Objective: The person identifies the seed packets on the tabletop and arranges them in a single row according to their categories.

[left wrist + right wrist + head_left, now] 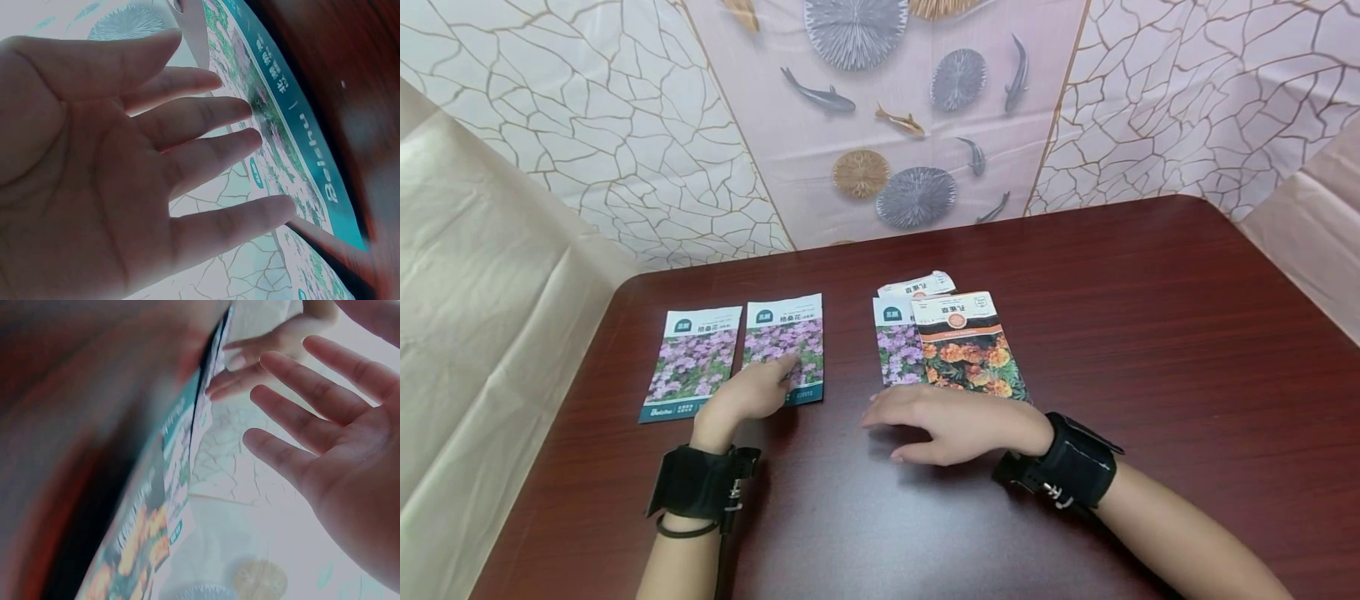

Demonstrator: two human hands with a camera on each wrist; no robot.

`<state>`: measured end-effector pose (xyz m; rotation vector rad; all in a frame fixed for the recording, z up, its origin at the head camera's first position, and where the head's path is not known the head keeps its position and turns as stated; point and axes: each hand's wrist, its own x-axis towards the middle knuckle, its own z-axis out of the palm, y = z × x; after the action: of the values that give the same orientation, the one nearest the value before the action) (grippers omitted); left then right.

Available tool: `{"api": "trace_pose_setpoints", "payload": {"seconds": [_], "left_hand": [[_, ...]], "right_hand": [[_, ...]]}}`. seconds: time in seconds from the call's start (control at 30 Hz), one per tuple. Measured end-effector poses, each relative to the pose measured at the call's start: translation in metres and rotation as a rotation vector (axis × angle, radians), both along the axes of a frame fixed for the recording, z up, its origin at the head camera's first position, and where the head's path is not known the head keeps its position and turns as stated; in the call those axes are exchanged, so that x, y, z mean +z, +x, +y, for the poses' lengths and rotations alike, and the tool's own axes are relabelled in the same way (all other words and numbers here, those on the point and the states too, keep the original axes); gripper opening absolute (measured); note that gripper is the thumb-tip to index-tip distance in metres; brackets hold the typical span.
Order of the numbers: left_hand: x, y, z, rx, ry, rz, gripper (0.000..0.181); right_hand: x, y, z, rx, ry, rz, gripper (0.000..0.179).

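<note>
Two seed packets with purple flowers lie side by side on the left: an outer packet (pixel 688 362) and an inner packet (pixel 805 337). My left hand (pixel 748 393) is over the inner one, its fingertips right at the printed flowers; the left wrist view shows those fingers (pixel 212 112) extended and spread. To the right, an orange-flower seed packet (pixel 970 354) overlaps another purple-flower packet (pixel 895 342). Just in front of these, my right hand (pixel 958 421) hovers low, fingers loosely extended and holding nothing. It hides the lower edges of both packets.
Behind the right-hand packets, the white top of another packet (pixel 917 286) sticks out. The packets lie on a dark red-brown table (pixel 1150 333). Patterned cloth (pixel 917 125) hangs behind the table, and pale cloth (pixel 482 275) hangs at its left side.
</note>
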<state>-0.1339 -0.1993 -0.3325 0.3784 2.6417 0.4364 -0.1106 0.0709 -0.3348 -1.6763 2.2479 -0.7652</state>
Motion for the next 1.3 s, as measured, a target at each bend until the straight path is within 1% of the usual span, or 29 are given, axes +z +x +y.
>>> {"api": "trace_pose_setpoints", "payload": {"seconds": [0.13,0.33,0.53,0.63,0.73,0.87,0.97,1.0,1.07,1.1,1.17,1.3], "left_hand": [[0.001,0.001,0.003,0.001,0.011,0.038,0.045],[0.005,0.002,0.012,0.050,0.032,0.073,0.050],[0.004,0.004,0.022,0.042,0.084,0.123,0.054],[0.005,0.006,0.028,0.035,0.101,0.162,0.054],[0.006,0.008,0.033,0.012,0.122,0.218,0.054],[0.006,0.011,0.040,-0.036,0.150,0.295,0.052],[0.005,0.013,0.045,-0.085,0.162,0.356,0.050],[0.004,0.014,0.047,-0.098,0.164,0.372,0.050],[0.003,0.015,0.052,-0.119,0.173,0.398,0.048],[0.002,0.016,0.054,-0.127,0.178,0.407,0.047],[0.000,0.018,0.060,-0.116,0.198,0.397,0.045],[-0.004,0.019,0.071,-0.056,0.259,0.365,0.043]], "right_hand": [[0.004,-0.004,0.006,-0.032,-0.003,-0.002,0.039],[0.010,-0.007,0.012,-0.082,0.010,-0.029,0.040],[0.014,-0.011,0.017,-0.106,-0.023,-0.053,0.038],[0.015,-0.013,0.019,-0.127,-0.026,-0.057,0.038],[0.016,-0.016,0.022,-0.153,-0.022,-0.046,0.038],[0.017,-0.019,0.026,-0.177,-0.028,-0.031,0.039],[0.018,-0.021,0.029,-0.192,-0.052,0.010,0.039],[0.018,-0.022,0.030,-0.193,-0.063,0.037,0.039],[0.017,-0.024,0.032,-0.206,-0.071,0.061,0.039],[0.016,-0.025,0.033,-0.209,-0.076,0.072,0.038],[0.016,-0.028,0.034,-0.222,-0.062,0.059,0.039],[0.015,-0.031,0.037,-0.245,-0.028,0.002,0.041]]}}
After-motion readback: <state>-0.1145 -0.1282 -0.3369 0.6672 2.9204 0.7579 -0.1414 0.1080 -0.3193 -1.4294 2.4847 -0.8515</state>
